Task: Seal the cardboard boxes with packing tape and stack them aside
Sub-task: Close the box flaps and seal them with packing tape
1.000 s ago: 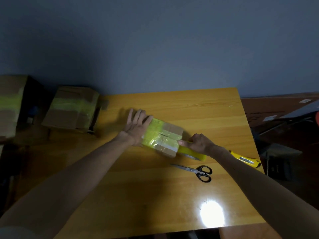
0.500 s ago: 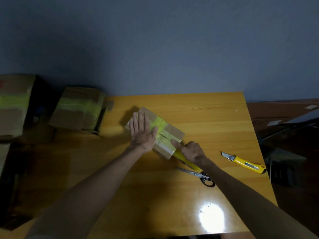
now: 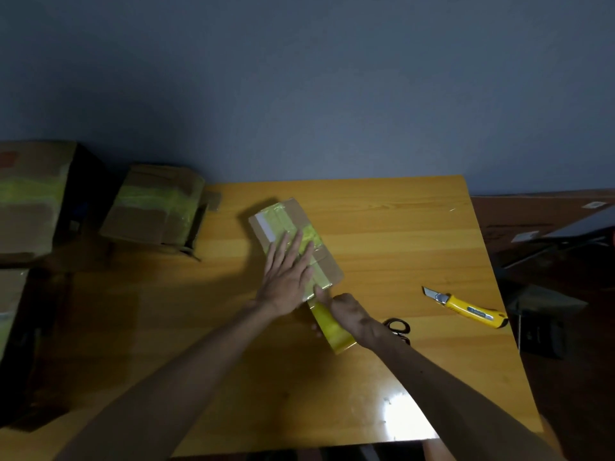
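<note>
Box (image 3: pixel 290 223) has swung round since half a second ago, its long side now running more far-to-near, from far left to near right, at mid-table (image 3: pixel 399 247). Left hand (image 3: pixel 287 277) has slid to the near half of the box top and lies flat there, fingers straight and slightly spread, palm down, pressing. Right hand (image 3: pixel 349 312) has moved with the roll (image 3: pixel 334 329) round to the box's near end. It's curled round the yellow roll, one finger stretched out to the near edge of the box, just beside the left hand's thumb side. Roll sits just off that near end, its yellow band running up to the box edge. Yellow-green tape (image 3: pixel 311 237) already crosses the box top along its length, with another band across near the near end. Pale white strip (image 3: pixel 265 227) shows at the far-left end. Scissors (image 3: pixel 398 327) are now mostly hidden behind the right wrist, only the black handle loops showing, just right of the wrist. Knife (image 3: pixel 466 308), yellow, blade out and pointing left, lies on the table well right of the hands, near the right edge. Off the table's left side stand taped boxes: a mid-sized one (image 3: pixel 153 207) just beside the far-left corner, and a bigger one (image 3: pixel 30 197) further left, both with yellow-green bands. Dark clutter sits right of the table, too dim to tell. Bright light glare on the near table surface.
</note>
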